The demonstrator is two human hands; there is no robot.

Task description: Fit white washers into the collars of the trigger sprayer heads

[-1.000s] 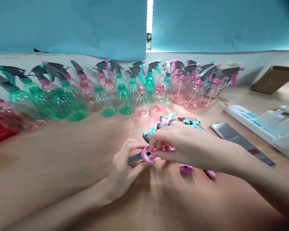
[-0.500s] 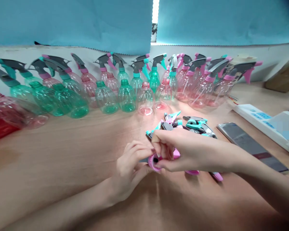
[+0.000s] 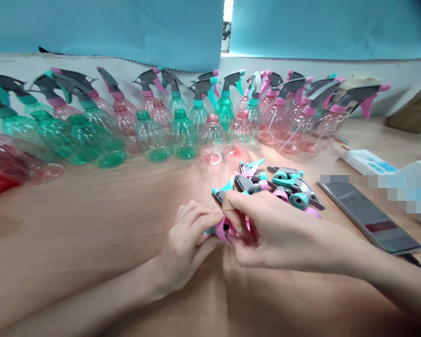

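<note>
Low over the table, my left hand (image 3: 187, 241) grips a trigger spray head, its thumb and fingers closed around the grey body. The pink collar (image 3: 224, 229) of that spray head faces up toward me, with a dark hole in its middle. My right hand (image 3: 254, 227) is closed in a pinch right beside the collar, its fingertips touching or nearly touching it. What lies between those fingertips is hidden. Just beyond my right hand, a pile of loose spray heads (image 3: 252, 185) in grey, pink and turquoise lies on the table.
Green bottles (image 3: 183, 135) and pink bottles (image 3: 212, 140) stand in rows along the wall, many topped with spray heads. A red container (image 3: 3, 164) is at the left. A phone (image 3: 368, 215) and a white power strip (image 3: 365, 161) lie at the right.
My right hand has turned and shifted slightly, its fingers now pinched closer together beside the collar. My left hand still holds the spray head. The view has shifted slightly.
</note>
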